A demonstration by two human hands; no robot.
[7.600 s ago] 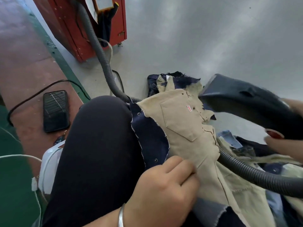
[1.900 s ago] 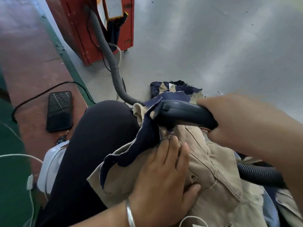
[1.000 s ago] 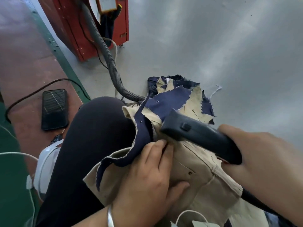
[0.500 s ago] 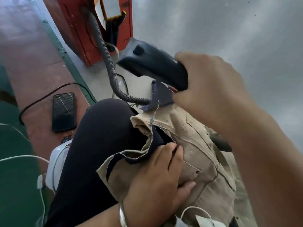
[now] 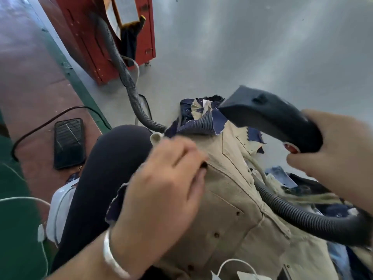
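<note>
Over our raised knee (image 5: pixel 113 162) lies the beige jacket (image 5: pixel 232 199), its navy lining (image 5: pixel 201 126) turned out at the top. Our right grip (image 5: pixel 333 152) is clenched round the handle of the black nozzle (image 5: pixel 268 116), whose mouth hangs just above that lining, while its hose (image 5: pixel 298 217) trails across the cloth. Our left grip (image 5: pixel 161 190) rests on the jacket with bent fingers; blur hides whether it pinches or only presses. We judge the step to be cleaning the jacket by suction. We should stretch it flat, lower the mouth onto the frayed lining, sweep slowly, and lift the hose off the cloth.
</note>
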